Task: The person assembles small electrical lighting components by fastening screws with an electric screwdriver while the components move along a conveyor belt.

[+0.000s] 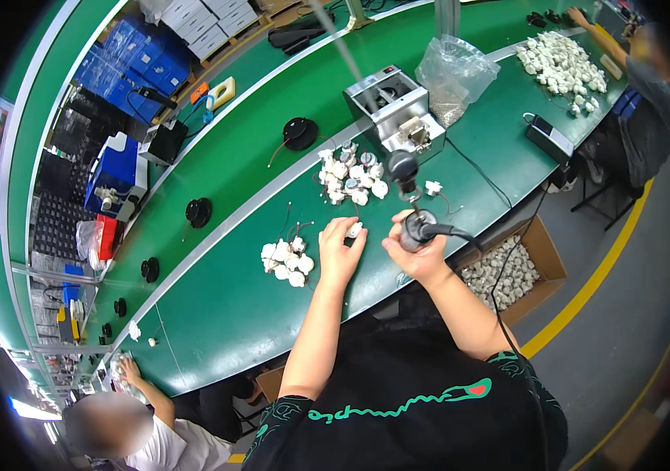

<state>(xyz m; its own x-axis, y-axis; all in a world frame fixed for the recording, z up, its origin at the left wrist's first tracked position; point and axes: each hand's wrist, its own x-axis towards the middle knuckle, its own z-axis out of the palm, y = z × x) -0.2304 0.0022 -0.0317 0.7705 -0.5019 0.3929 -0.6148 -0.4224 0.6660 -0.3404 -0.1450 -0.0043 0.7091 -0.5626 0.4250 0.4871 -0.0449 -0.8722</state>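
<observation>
My left hand (340, 250) rests on the green workbench (217, 322), its thumb and fingers closed on a small white plastic part (355, 230). Close by on the right, my right hand (421, 257) is wrapped around a corded electric screwdriver (416, 229). Its rear end faces up, and its tip is hidden. A dark cylindrical piece (403, 167) shows just beyond the tool. One pile of white wired parts (350, 177) lies beyond my left hand, and a smaller pile of white parts (286, 261) sits to its left. A single white part (433, 188) lies right of the dark cylinder.
Behind the piles stands a silver screw-feeder machine (397, 114) beside a clear plastic bag (456, 71). A small black-and-silver box (548, 137) and a large white heap (561, 67) are farther right. An open carton (551, 263) holds white parts below. Co-workers sit at both ends.
</observation>
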